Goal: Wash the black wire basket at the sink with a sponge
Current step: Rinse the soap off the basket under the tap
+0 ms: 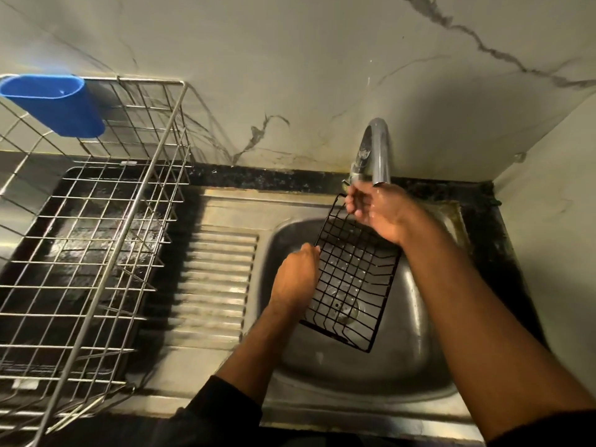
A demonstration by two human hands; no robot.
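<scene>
- Head view: a black wire basket [353,279] is held tilted over the bowl of a steel sink [419,359]; its near end hangs low above the drain and its far end rises toward the tap [375,153].
- The left hand [295,279] is at the basket's left edge, its fingers curled round the wire rim; the grip is narrow and holding the basket.
- The right hand [379,211] is at the basket's far upper corner, just under the tap's spout; its fingers are curled round the top wire, so this grip is also closed on the basket; the skin looks wet and shiny.
- I cannot tell whether water is running from the spout; no sponge can be made out in either hand.
- Both forearms reach in from the bottom of the picture; a dark sleeve [222,411] shows on the left arm.
- To the left of the bowl lies the ribbed draining board [216,279] of the sink; further left a silver wire dish rack [96,253] stands on a dark tray [58,317] on the table.
- A blue plastic cup [54,103] hangs on the rack's far rim.
- Behind the sink rises a pale marble wall [290,75] with grey veins; a dark speckled strip of table [274,179] runs between wall and sink.
</scene>
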